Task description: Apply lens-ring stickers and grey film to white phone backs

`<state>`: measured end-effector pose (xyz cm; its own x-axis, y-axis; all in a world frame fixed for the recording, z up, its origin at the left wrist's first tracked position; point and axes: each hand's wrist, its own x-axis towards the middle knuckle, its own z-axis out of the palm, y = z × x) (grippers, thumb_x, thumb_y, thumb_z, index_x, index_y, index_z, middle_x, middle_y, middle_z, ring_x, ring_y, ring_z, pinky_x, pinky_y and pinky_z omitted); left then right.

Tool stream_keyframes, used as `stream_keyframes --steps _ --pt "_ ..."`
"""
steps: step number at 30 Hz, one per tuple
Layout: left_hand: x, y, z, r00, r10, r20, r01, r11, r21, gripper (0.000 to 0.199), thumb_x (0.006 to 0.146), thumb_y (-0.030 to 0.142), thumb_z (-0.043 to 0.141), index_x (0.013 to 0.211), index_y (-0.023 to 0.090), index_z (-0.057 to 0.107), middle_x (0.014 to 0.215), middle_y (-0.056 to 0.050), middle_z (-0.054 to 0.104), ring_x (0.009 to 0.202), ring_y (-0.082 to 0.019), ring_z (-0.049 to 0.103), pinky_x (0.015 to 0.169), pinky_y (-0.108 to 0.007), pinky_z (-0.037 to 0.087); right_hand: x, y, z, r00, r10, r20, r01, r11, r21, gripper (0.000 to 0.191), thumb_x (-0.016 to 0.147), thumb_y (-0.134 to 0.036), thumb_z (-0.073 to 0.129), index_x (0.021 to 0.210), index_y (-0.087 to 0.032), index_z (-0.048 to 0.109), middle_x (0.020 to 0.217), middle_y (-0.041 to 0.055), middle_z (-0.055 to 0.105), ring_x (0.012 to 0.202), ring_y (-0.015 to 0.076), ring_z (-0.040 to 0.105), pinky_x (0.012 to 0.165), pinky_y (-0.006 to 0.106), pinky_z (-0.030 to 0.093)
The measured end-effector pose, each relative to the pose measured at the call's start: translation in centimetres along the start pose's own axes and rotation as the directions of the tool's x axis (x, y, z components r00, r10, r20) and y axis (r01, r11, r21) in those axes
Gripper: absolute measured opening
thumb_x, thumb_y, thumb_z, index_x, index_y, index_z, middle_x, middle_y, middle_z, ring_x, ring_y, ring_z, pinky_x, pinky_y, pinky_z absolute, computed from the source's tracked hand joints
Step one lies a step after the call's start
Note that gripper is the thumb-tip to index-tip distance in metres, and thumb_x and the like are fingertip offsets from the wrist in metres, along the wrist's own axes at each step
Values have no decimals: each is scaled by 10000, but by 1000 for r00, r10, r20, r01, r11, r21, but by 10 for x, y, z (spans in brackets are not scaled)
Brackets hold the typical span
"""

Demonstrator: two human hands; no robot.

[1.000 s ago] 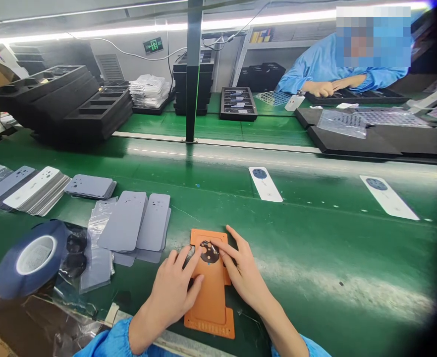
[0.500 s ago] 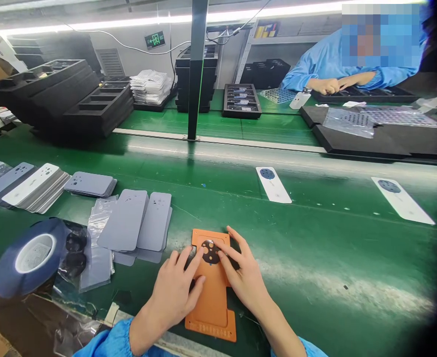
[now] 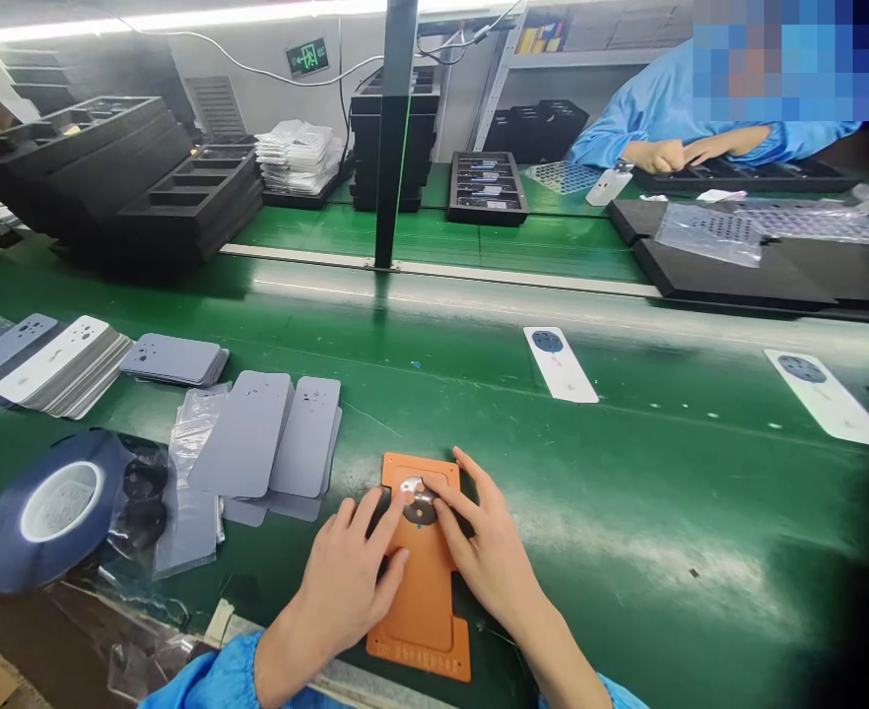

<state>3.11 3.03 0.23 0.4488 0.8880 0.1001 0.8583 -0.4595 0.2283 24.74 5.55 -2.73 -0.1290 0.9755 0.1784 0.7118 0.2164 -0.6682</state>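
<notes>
An orange fixture plate (image 3: 418, 591) lies on the green surface in front of me. Near its top sits a round dark disc with holes (image 3: 421, 509), part of it shining with reflected light. My left hand (image 3: 350, 571) rests at the plate's left side, fingers spread, its index fingertip on the disc's left edge. From the right, my right hand (image 3: 488, 542) touches the disc's right edge with its fingertips, the fingers apart. Neither hand is wrapped round anything.
Grey panels (image 3: 246, 433), a white panel stack (image 3: 57, 364) and a blue film roll (image 3: 46, 512) lie left. White panels with dark discs (image 3: 564, 369) lie right. Beyond a black post (image 3: 394, 138) are black trays (image 3: 488, 187) and a person in blue sleeves (image 3: 645, 108).
The view has shifted slightly, and another white panel edge shows at the far right. Light now reflects off the disc. Both hands keep nearly the same pose.
</notes>
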Motion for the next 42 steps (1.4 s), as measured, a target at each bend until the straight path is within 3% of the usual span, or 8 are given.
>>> stream_keyframes --steps 9,20,23,27,29,35,39,42 --pt "-2 -2 1 998 38 -40 -37 999 30 573 1005 295 507 1562 185 425 1406 -128 605 957 -287 597 743 -407 579 5 -1 -3 991 119 58 -120 993 5 337 1049 -380 455 1241 -393 731 1647 74 351 1522 352 341 1205 742 186" --pt "-5 -5 0 997 57 -54 -57 998 10 555 994 332 544 1526 189 480 1410 -125 606 960 -281 591 768 -402 568 10 -1 -5 979 187 82 -197 971 133 275 999 -385 546 1117 -375 793 1601 60 441 1505 346 363 1226 722 106" --pt "-6 -5 1 998 50 -50 -50 999 2 574 981 345 579 1527 202 478 1408 -118 608 978 -280 596 789 -400 566 12 -1 -5 976 213 40 -217 958 188 247 955 -392 599 1106 -361 792 1555 68 501 1466 346 416 1226 713 132" --pt "-10 -4 4 999 35 -35 -34 999 26 581 1003 345 546 1558 214 435 1434 -113 599 988 -282 592 784 -400 567 14 2 -8 966 260 6 -250 922 295 307 890 -408 675 1178 -337 756 1500 76 563 1411 331 475 1199 635 307" --pt "-11 -4 6 999 28 -36 -26 999 36 566 1016 355 530 1558 222 437 1443 -110 595 1009 -285 593 787 -401 568 14 4 -9 965 261 14 -252 916 313 309 891 -405 675 1182 -338 753 1499 69 564 1419 326 464 1194 611 326" --pt "-10 -5 8 998 21 -56 -20 1000 20 556 1027 367 529 1556 220 443 1439 -112 600 1003 -275 604 790 -404 584 11 3 -9 971 236 22 -231 923 307 320 911 -379 644 1217 -339 731 1501 67 561 1422 315 462 1202 616 303" --pt "-12 -5 10 996 24 -89 -25 1000 -4 523 1036 374 523 1526 200 481 1433 -119 613 965 -265 622 786 -413 602 11 4 -8 976 217 15 -212 934 288 305 918 -361 625 1204 -325 727 1489 73 579 1437 317 455 1234 662 186" --pt "-16 -8 11 985 26 -171 -38 997 -70 484 1038 363 529 1488 185 515 1381 -130 650 987 -270 643 829 -428 612 10 5 -7 976 216 15 -212 937 277 301 929 -382 619 1205 -316 720 1484 78 588 1444 313 453 1242 668 148"
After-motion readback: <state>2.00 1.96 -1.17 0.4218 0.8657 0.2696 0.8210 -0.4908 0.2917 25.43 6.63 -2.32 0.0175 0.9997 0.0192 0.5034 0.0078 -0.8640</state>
